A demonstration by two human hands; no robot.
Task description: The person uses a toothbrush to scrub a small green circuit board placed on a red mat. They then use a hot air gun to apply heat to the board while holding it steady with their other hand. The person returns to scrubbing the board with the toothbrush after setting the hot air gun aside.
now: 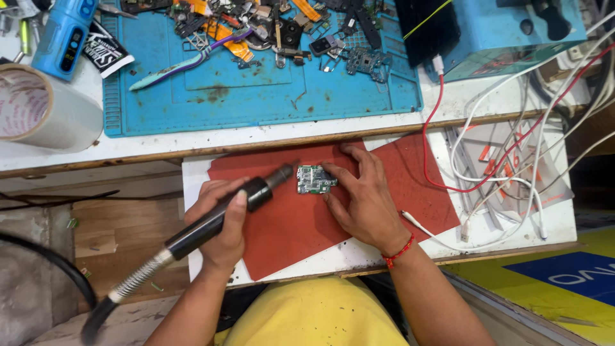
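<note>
**Hot-air nozzle held at the edge of a small circuit board**

The left hand (221, 221) is wrapped around the black handle of a hot-air wand (211, 224), thumb laid along the barrel, so that the metal nozzle (282, 174) points up and to the right at the near left edge of a small green circuit board (314, 179). The board lies flat on a red heat mat (288, 224), which rests on a white pull-out shelf (500, 243) just below the front edge of the table (160, 144). The right hand (362, 192) lies palm down on the mat, fingers spread, with fingertips pressing on the board's right side; it pins the board rather than grasping it.

To do this step well, in my judgement, the nozzle should stay just off the board and apart from the fingers that steady it (whether its tip touches the board cannot be told from here). The fingertips are best kept to the side farthest from the nozzle. The wand's sprung hose (138, 279) trails off to the lower left and should hang slack, so that it does not tug the nozzle aside.

Loose white and red cables (487, 160) lie on the shelf's right part, well apart from the nozzle. On the table above, a blue work mat (256, 96) carries scattered phone parts, with a roll of clear tape (38, 109) at its left.
</note>
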